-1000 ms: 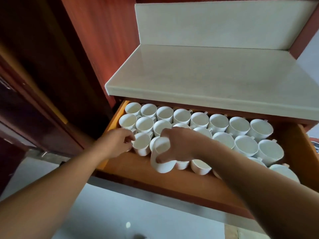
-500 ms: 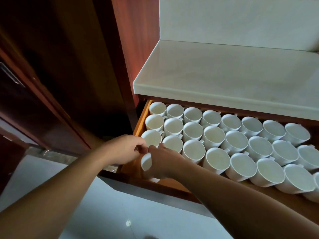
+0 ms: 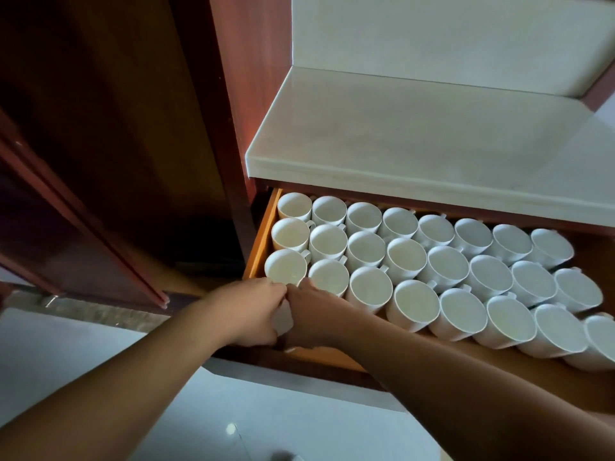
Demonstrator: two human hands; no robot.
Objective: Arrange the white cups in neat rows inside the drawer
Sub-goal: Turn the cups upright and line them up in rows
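Observation:
An open wooden drawer [image 3: 263,234] holds several white cups [image 3: 406,259] standing upright in three rows. At the drawer's front left corner, my left hand [image 3: 249,311] and my right hand [image 3: 316,314] meet around one more white cup [image 3: 283,319], which shows only as a pale sliver between them. Both hands close on it from either side. It sits just in front of the nearest left cup [image 3: 286,268] of the third row. Most of the held cup is hidden by my fingers.
A pale stone countertop [image 3: 416,138] overhangs the back of the drawer. A tall dark wooden cabinet [image 3: 133,128] stands to the left. The drawer's front rail [image 3: 332,364] runs under my forearms, with bare drawer floor [image 3: 466,354] in front of the cups and a white floor below.
The view has shifted left. My right hand carried the cup from the middle front of the drawer to the front left corner, and my left hand has joined it there.

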